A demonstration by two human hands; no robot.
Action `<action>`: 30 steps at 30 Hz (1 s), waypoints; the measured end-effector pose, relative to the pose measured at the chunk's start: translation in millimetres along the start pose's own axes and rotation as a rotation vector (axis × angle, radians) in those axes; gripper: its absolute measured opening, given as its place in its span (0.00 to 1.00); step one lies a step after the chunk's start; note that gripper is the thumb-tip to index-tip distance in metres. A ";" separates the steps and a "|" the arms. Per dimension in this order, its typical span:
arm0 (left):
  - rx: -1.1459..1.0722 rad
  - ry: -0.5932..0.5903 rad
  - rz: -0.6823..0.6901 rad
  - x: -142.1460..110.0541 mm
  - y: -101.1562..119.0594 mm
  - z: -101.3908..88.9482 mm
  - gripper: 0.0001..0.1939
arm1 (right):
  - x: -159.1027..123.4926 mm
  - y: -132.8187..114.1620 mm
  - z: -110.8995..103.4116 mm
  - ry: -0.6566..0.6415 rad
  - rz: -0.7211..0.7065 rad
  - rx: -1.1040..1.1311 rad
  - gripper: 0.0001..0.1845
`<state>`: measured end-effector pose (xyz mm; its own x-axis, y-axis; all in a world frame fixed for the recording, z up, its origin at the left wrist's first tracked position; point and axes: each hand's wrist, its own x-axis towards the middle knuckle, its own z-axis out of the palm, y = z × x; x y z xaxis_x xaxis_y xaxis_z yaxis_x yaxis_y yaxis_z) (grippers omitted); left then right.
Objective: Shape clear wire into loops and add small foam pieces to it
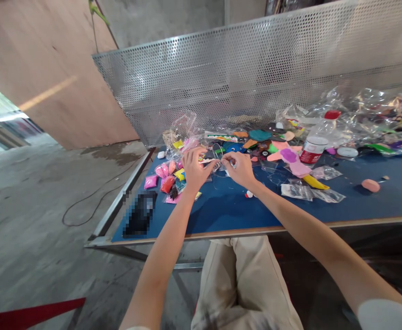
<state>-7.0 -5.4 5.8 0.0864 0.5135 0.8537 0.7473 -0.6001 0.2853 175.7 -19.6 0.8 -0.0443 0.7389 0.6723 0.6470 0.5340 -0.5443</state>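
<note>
My left hand (194,168) and my right hand (240,167) meet over the blue table (228,208), fingers pinched together. Between them they hold a small clear plastic packet (216,161) with something pale in it; what is inside is too small to name. Just left of my left hand lie several little bags of coloured clay (168,178) in pink, red and yellow. A small white and red bit (249,194) lies under my right wrist.
A plastic bottle with a red cap (316,140) stands at the right among clay shapes and crumpled clear wrappers (312,192). A pink lump (371,185) lies far right. A dark flat object (140,214) sits near the left corner. A perforated metal panel (256,68) backs the table.
</note>
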 end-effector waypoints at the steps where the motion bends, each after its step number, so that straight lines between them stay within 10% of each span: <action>1: 0.040 0.006 0.040 -0.9 0.8 -0.5 0.23 | 0.7 0.2 0.2 0.009 0.033 0.020 0.11; 22: 0.056 -0.326 0.173 -4.3 0.1 4.1 0.11 | 1.2 2.9 -4.4 -0.067 -0.169 -0.104 0.13; 30: 0.098 -0.442 0.241 -3.6 -0.5 -0.4 0.07 | 6.1 8.3 -1.5 -0.159 0.013 0.085 0.08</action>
<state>-7.9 -7.1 2.8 0.5181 0.5906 0.6187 0.7284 -0.6838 0.0428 181.9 -11.2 1.1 -0.1604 0.7979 0.5810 0.5820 0.5518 -0.5973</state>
